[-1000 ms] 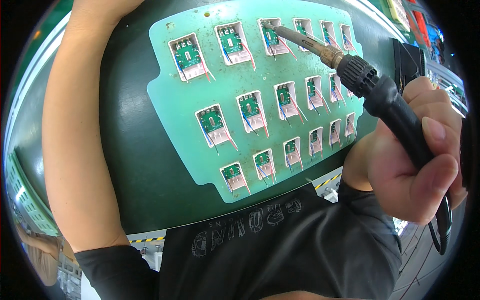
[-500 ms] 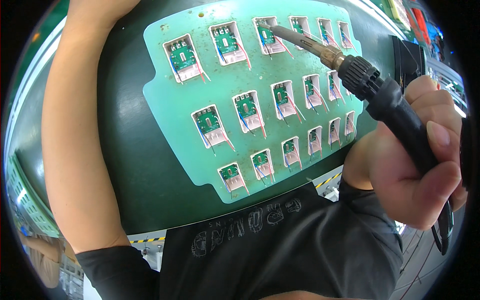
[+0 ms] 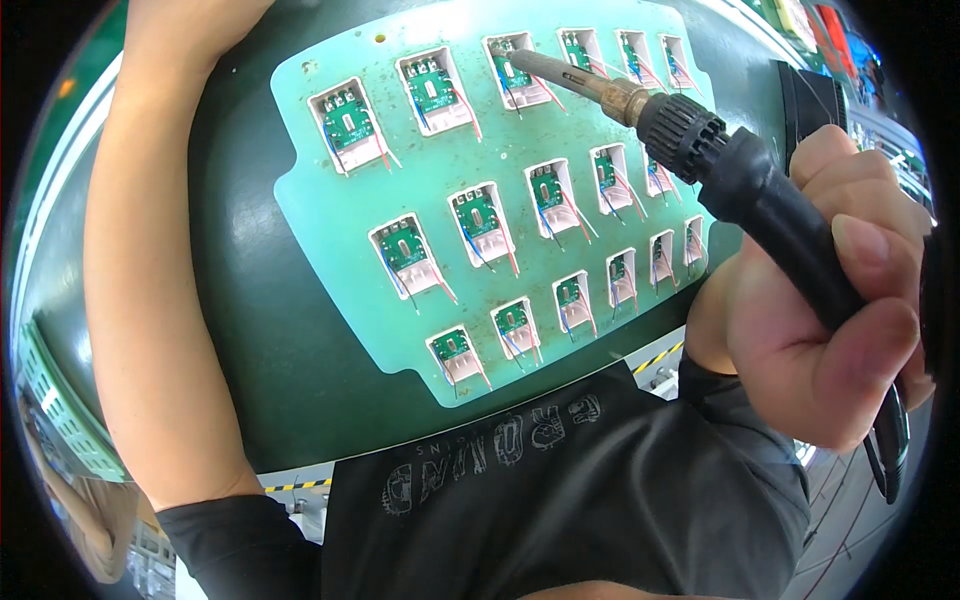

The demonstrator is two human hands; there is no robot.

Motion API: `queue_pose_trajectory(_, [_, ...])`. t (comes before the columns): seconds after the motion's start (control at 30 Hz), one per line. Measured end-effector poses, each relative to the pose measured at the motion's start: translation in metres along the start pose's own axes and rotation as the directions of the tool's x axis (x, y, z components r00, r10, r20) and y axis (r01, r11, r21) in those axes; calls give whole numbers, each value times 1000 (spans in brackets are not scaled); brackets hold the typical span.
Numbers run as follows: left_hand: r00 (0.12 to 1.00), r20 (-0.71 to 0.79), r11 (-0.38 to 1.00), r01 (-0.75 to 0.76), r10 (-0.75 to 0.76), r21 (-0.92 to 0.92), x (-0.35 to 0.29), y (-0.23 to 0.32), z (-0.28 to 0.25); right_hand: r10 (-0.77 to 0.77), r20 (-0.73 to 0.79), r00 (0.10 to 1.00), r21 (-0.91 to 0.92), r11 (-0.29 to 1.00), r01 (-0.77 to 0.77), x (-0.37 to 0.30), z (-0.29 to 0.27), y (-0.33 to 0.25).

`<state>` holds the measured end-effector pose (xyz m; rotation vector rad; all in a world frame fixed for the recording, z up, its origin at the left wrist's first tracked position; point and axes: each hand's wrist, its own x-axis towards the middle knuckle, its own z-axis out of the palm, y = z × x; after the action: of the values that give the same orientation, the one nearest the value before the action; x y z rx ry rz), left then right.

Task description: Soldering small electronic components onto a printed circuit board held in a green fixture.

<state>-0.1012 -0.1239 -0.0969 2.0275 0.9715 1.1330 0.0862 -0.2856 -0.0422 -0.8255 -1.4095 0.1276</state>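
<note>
My right hand [image 3: 835, 300] is wrapped around the black handle of a soldering iron [image 3: 700, 150]. Its tip reaches into a white housing in the far row, the third from the left, at the top of the green circuit board [image 3: 512, 68] seated there. My left hand [image 3: 195, 25] lies at the upper left edge of the view, beyond the far left corner of a pale green tray [image 3: 340, 215]; its fingers are out of frame. Rows of white housings fill the tray, each with a small green circuit board [image 3: 403, 250] and blue, black, red and white wires.
A dark green work surface [image 3: 270, 370] lies beneath the tray. At the left stands a light green slotted rack [image 3: 75, 410], with another person's arm [image 3: 65, 490] below it. A black box-like object [image 3: 805, 105] sits right of the tray, and the iron's cord [image 3: 880, 465] hangs at the right.
The tray and the soldering iron appear slightly further left in the picture. The iron's tip stays at the same housing. My left forearm has hardly moved.
</note>
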Motion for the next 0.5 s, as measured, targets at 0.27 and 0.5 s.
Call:
queue_pose_trajectory(0.27, [1000, 6, 1000, -8, 8, -10, -1, 2, 2, 2, -46, 999, 6, 1000, -2, 0, -5, 3])
queue_pose_trajectory(0.5, [1000, -3, 999, 25, -25, -21, 0, 1, 1, 13, -87, 996, 21, 1000, -11, -1, -19, -5])
